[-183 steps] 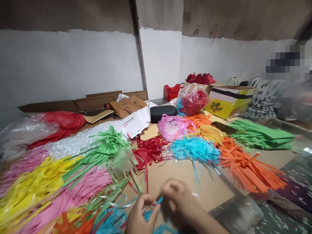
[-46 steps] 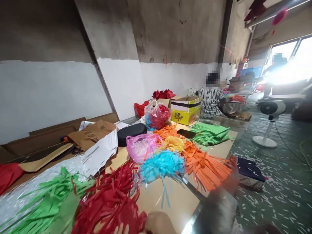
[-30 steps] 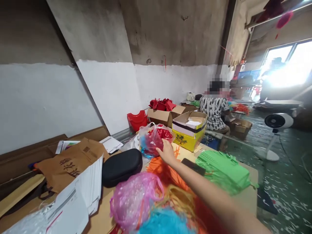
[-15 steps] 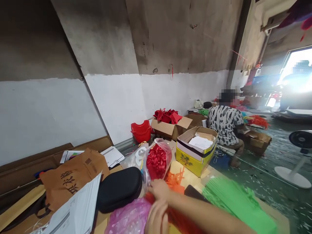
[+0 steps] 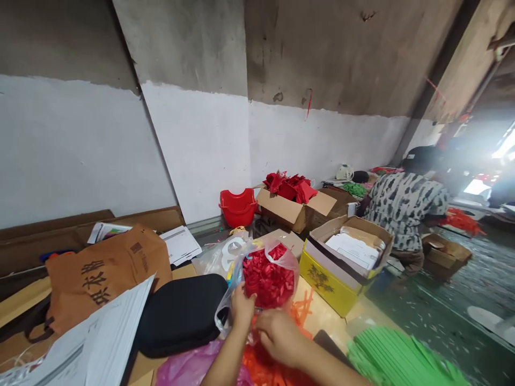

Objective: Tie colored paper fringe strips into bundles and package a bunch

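Here the left hand pinches the near edge of a clear plastic bag just below the middle of the frame, its fingers closed on the film. The right hand sits just beside it, lower and to the right, curled against the bottom of the same bag; whether it actually grips the film cannot be told. The bag stands upright and is stuffed with red ribbon pieces, its mouth open toward the top.

Left of the bag, touching it, lies a black zip case. Below the hands are orange paper strips and a pink plastic bag at the bottom edge. Right of the bag stands a yellow box with white sheets inside, and green paper strips fill the lower right corner. Further left lie a brown paper bag and white printed sheets. Behind the bag, toward the wall, are a red plastic basket and a cardboard box heaped with red cloth. At the right edge of the frame a person in a patterned shirt sits turned away.
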`<control>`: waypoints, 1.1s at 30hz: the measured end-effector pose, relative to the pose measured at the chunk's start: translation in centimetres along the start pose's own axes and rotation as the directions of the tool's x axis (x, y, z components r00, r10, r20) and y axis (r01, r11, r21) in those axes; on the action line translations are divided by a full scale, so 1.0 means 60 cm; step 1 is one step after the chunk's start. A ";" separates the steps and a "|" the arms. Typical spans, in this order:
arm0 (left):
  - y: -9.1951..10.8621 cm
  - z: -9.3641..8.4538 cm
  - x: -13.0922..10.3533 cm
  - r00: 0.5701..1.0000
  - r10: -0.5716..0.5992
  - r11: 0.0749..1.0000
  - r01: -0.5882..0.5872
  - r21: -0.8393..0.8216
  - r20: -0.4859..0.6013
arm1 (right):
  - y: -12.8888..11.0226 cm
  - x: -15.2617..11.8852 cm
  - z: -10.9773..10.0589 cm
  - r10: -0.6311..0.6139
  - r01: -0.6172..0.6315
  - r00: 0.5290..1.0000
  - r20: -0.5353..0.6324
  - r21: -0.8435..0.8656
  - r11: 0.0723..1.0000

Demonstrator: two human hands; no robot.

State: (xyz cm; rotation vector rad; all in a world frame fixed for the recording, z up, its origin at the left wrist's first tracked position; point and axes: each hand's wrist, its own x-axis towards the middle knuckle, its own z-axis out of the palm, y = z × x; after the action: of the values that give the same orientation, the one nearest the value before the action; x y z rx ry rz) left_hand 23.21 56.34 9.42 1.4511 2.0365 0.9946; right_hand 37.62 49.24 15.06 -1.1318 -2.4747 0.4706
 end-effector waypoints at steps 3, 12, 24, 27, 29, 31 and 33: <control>-0.009 0.011 0.001 1.000 0.017 0.997 -0.018 0.077 0.016 | 0.025 0.038 -0.018 0.078 -0.079 0.993 -0.085 -0.004 0.997; -0.019 0.021 -0.036 0.984 0.165 0.982 -0.158 0.103 -0.065 | 0.074 0.095 -0.031 0.140 -0.146 0.986 -0.091 -0.066 0.987; -0.035 0.053 -0.050 0.938 0.290 0.954 -0.299 -0.019 -0.188 | 0.098 0.064 -0.034 0.217 -0.225 0.972 -0.092 -0.082 0.971; -0.036 0.053 -0.051 0.941 0.288 0.952 -0.301 -0.055 -0.176 | 0.102 0.061 -0.033 0.177 -0.185 0.980 -0.095 -0.082 0.979; -0.037 0.051 -0.053 0.946 0.277 0.953 -0.293 -0.079 -0.167 | 0.103 0.062 -0.036 0.136 -0.144 0.987 -0.090 -0.087 0.986; -0.036 0.048 -0.058 0.952 0.261 0.955 -0.279 -0.101 -0.157 | 0.103 0.062 -0.040 0.112 -0.118 0.991 -0.073 -0.094 0.989; -0.035 0.043 -0.064 0.960 0.237 0.959 -0.256 -0.125 -0.149 | 0.103 0.064 -0.045 0.108 -0.112 0.993 -0.048 -0.100 0.989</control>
State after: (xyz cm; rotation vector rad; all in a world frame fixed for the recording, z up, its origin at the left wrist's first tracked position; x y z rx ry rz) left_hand 25.09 53.15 5.97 1.6277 1.8575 1.3434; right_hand 40.55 56.43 15.38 -1.3108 -2.4332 0.3500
